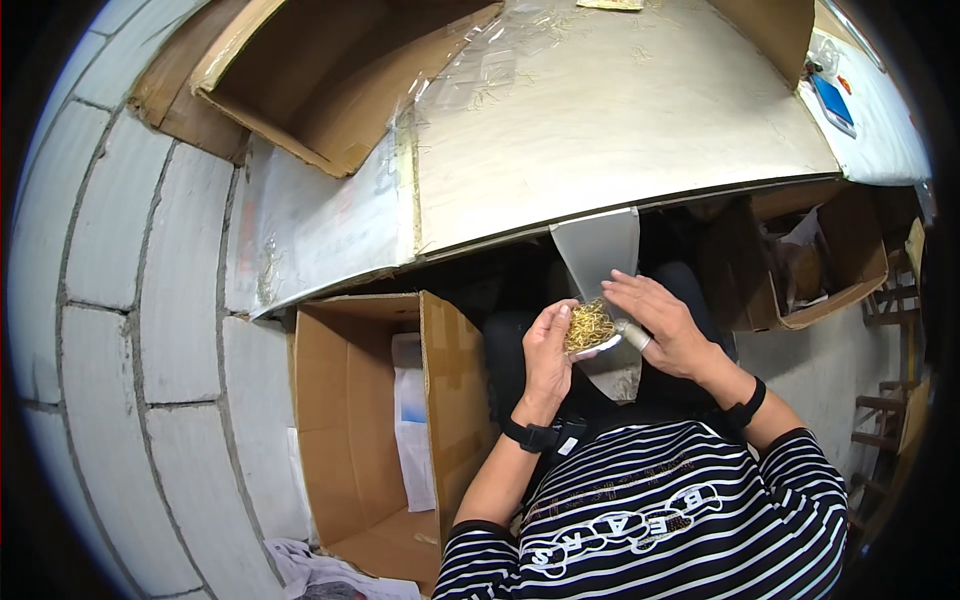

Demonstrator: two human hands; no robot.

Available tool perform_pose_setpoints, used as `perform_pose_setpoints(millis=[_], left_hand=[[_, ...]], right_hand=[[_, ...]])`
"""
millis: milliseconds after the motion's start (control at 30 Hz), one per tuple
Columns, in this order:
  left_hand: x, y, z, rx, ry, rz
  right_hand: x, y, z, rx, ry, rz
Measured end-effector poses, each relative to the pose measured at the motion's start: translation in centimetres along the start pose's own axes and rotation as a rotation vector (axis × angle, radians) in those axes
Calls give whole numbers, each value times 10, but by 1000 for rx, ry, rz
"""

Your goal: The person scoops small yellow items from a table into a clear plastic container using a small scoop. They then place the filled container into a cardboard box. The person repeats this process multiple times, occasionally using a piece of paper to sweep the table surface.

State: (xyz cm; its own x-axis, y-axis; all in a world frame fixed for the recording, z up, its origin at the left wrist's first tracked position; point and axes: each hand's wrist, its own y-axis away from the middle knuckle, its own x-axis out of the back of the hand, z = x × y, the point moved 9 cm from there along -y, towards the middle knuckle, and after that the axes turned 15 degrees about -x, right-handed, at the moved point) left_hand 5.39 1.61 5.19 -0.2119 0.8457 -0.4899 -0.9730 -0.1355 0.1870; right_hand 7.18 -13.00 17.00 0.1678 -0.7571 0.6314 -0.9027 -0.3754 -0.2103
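Note:
Over my lap, my left hand (pixel 547 345) is closed on the edge of a small white dish. A tangled heap of thin gold-coloured wire pieces (pixel 590 328) fills the dish; their exact kind is too small to tell. My right hand (pixel 660 322) is beside the heap, its fingers stretched out above and its thumb near the rim. A pale covering wraps that thumb. I cannot tell whether the right hand touches the pieces. Beneath both hands, a grey chute-like strip (pixel 598 250) slopes from the table edge down to my lap.
Ahead is a table (pixel 620 120) with loose gold pieces and clear plastic at its left. A cardboard box (pixel 310 80) lies on it. Another open box (pixel 365 420) holds paper at my left; one more (pixel 800 255) stands at right. A blue-screened phone (pixel 832 103) lies far right.

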Motion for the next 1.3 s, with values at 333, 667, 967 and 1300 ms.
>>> perform_pose_setpoints(millis=[333,667,967,1300], left_hand=[[48,2,125,-158,-63,15],[320,15,215,-386,-539,575],[504,-31,67,-113,-612,830],[593,-80,-2,-295,-471,1177]], right_hand=[[3,-14,16,-102,-110,61],[7,-37,20,-247,-106,109],[58,-65,56,-344,230,253],[92,-100,89,-447,438,273]])
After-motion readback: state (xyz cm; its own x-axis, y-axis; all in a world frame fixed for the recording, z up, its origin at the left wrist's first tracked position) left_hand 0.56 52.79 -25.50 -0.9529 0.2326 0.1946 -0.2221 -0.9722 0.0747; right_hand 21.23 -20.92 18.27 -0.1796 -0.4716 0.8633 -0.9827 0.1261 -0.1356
